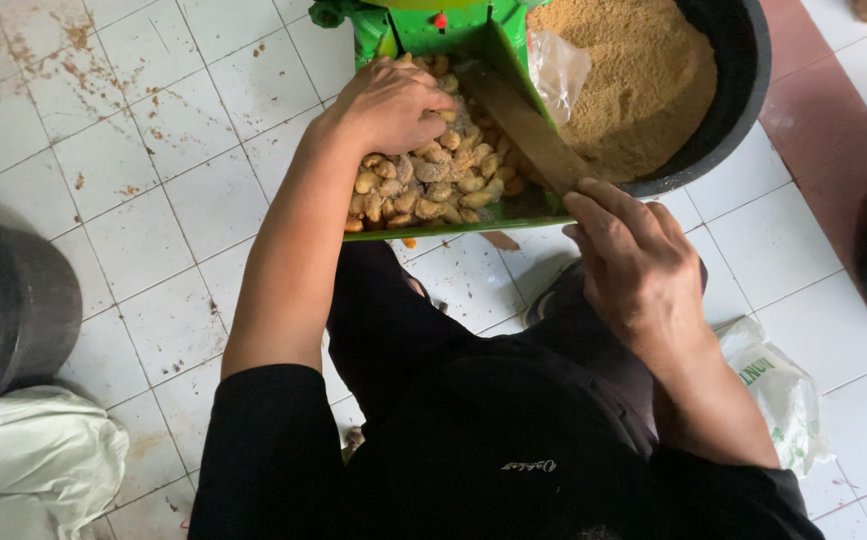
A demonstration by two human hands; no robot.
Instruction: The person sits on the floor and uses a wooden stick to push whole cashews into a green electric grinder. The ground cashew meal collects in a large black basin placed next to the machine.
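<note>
A green metal tray (454, 228) on a green machine holds a heap of tan nuts (434, 180) dusted with powder. My left hand (389, 105) rests curled on the far left of the heap, fingers closed among the nuts. My right hand (639, 265) grips the near end of a flat wooden handle (524, 125) that slants up and left across the tray. A black basin (739, 75) full of brown powder (634, 75) stands just behind the handle on the right, with a clear plastic bag (557, 70) at its edge.
White floor tiles (154, 200) with brown stains surround me. A dark round container (9, 300) and a white sack (34, 465) lie at the left. A white printed plastic bag (779, 390) lies by my right arm. A reddish tile strip (814, 120) runs at the right.
</note>
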